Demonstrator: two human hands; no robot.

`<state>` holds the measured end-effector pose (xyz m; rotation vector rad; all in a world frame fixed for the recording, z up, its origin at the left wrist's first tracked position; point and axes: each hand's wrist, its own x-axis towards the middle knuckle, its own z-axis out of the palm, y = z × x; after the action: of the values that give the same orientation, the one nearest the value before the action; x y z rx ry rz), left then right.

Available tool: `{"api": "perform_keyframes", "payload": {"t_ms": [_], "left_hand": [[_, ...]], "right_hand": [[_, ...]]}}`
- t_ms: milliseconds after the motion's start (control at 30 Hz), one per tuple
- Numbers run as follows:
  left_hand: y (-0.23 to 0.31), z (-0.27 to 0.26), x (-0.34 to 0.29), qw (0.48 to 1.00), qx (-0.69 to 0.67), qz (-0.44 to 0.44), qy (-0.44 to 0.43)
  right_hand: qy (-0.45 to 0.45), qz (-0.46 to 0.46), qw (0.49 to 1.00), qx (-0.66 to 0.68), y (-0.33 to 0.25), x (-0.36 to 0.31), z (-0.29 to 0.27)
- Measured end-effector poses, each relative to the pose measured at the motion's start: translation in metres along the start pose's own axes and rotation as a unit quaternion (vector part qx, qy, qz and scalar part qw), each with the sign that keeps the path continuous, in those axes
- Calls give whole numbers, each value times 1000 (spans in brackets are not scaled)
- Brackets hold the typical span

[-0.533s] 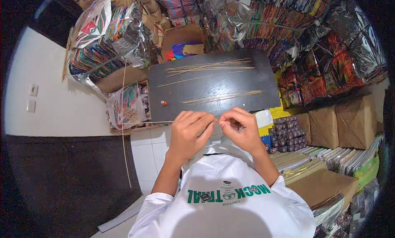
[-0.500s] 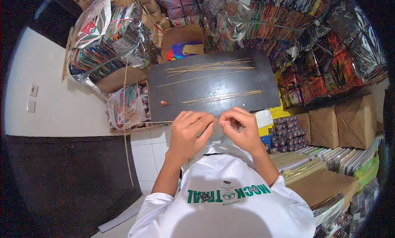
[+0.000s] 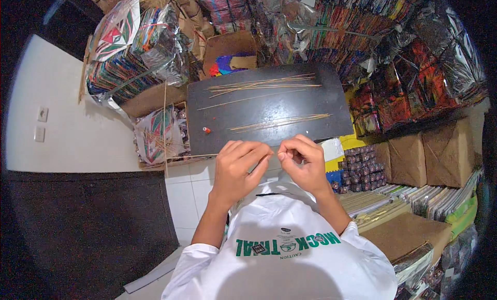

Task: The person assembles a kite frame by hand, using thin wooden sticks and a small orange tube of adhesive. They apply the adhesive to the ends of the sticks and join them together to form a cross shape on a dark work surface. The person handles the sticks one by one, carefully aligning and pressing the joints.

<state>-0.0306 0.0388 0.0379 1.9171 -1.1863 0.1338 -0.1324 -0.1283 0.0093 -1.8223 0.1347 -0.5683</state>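
My left hand (image 3: 239,168) is closed in front of the table's near edge, gripping a thin bamboo stick (image 3: 194,157) that runs out to the left. At its far end that stick meets a crosswise thin stick (image 3: 165,118), standing roughly at a right angle to it. My right hand (image 3: 304,160) is pinched shut just to the right, a small gap from the left fingertips. Whatever lies in its pinch is too fine to make out. Beyond my hands, loose bamboo sticks (image 3: 279,122) lie in a bunch, with more sticks (image 3: 264,85) behind them. A small red-orange spool (image 3: 206,130) sits left on the table.
The dark low table (image 3: 228,113) stands before me. An open carton (image 3: 140,162) with a plastic bag of sticks adjoins its left side. Wrapped stacks (image 3: 124,67) rise behind. On the right are small dark boxes (image 3: 362,168), brown parcels (image 3: 404,165) and stacked flat goods (image 3: 440,196).
The crosswise stick at the left has shifted slightly right, and its lower part, which reached far down, now shows only a short way. My right hand has moved slightly right, away from the left.
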Motion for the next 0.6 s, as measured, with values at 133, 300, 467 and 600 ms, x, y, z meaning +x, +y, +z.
{"api": "perform_keyframes", "payload": {"t_ms": [133, 300, 467, 600], "left_hand": [[1, 0, 0, 1000, -2, 14, -6], [1, 0, -1, 1000, 5, 26, 2], [-1, 3, -2, 1000, 8, 20, 13], [-1, 3, 0, 1000, 10, 12, 17]], "right_hand": [[29, -16, 999, 14, 2, -1, 4], [20, 7, 1000, 14, 4, -2, 3], [3, 16, 1000, 5, 2, -1, 2], [-7, 24, 1000, 4, -1, -1, 0]]}}
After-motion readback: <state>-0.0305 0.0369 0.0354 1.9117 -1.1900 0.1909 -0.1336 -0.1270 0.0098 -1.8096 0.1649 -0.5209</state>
